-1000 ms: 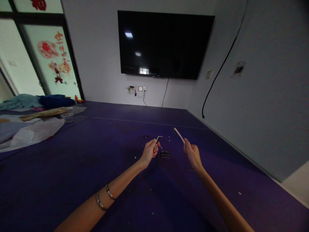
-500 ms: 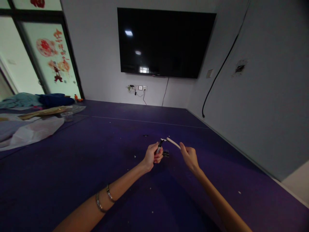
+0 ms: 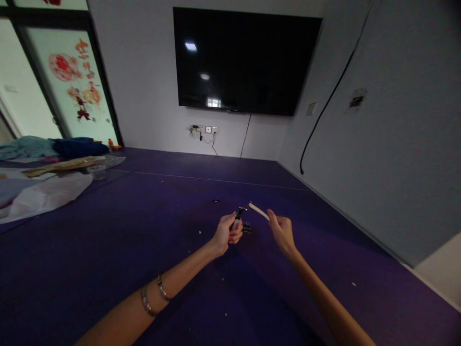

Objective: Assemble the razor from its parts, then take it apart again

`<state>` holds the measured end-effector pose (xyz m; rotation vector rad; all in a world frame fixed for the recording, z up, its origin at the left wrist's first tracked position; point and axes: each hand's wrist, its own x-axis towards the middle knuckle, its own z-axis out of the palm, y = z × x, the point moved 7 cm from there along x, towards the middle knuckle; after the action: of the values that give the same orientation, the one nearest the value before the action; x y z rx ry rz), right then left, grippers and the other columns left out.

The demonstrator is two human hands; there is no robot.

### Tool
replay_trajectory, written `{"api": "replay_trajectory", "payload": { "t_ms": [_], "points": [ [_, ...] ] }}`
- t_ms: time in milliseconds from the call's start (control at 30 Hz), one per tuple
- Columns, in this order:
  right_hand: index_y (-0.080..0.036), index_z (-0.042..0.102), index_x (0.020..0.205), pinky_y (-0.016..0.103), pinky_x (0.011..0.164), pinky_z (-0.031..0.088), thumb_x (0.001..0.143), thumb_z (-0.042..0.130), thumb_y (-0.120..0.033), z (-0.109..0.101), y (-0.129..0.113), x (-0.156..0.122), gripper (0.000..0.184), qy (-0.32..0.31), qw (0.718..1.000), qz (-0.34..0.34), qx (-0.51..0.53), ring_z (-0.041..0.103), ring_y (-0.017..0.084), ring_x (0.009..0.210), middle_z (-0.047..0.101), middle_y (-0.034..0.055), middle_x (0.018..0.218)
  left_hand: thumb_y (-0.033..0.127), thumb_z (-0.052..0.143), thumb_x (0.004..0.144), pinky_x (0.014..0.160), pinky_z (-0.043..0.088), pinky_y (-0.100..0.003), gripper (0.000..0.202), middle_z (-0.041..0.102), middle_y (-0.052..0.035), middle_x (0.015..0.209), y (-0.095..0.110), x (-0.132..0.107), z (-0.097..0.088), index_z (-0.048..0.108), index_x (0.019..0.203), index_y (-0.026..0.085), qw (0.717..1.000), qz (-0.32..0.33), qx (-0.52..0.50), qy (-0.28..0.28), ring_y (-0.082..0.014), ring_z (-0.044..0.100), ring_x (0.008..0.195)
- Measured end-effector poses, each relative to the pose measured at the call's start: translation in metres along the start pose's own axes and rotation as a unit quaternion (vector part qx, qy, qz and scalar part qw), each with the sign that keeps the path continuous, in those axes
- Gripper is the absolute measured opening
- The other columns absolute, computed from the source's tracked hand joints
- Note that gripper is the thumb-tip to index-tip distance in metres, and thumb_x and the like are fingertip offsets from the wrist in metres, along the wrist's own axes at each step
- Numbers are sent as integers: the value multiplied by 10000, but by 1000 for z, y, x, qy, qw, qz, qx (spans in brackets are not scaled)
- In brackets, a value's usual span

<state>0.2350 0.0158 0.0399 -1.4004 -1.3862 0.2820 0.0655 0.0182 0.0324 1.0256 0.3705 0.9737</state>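
My left hand (image 3: 227,230) is closed around a razor (image 3: 237,220) with a grey handle, dark neck and T-shaped shiny head pointing up and away from me. To its right, my right hand (image 3: 283,231) grips a cream-coloured toothbrush (image 3: 260,211) by one end, thumb on top. The brush's far end tilts up to the left, close beside the razor head with a small gap between them. Its bristles are too small to make out. Just beyond my left fingers, a small dark object (image 3: 247,227) rests on the purple floor (image 3: 162,211).
A thin black piece (image 3: 215,201) lies further off among scattered white specks. Plastic sheeting (image 3: 50,194), a clear cup (image 3: 98,172) and folded cloths (image 3: 77,147) are at the left. A television (image 3: 248,62) hangs on the far wall; a black cable (image 3: 326,108) dangles at the right.
The view has shifted very slightly. My hands keep nearly the same places, with the toothbrush end still next to the razor head and turned a little.
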Motion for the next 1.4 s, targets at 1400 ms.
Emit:
{"api": "replay_trajectory", "payload": {
  "t_ms": [1400],
  "points": [
    [-176, 514, 639, 198, 359, 144, 741, 474, -658, 24, -63, -29, 494, -128, 918, 151, 345, 193, 46, 359, 284, -89, 429, 379, 455, 828, 334, 130, -158, 350, 180, 87, 413, 9, 1, 4, 403, 558, 162, 992, -29, -53, -111, -38, 111, 326]
  ]
}}
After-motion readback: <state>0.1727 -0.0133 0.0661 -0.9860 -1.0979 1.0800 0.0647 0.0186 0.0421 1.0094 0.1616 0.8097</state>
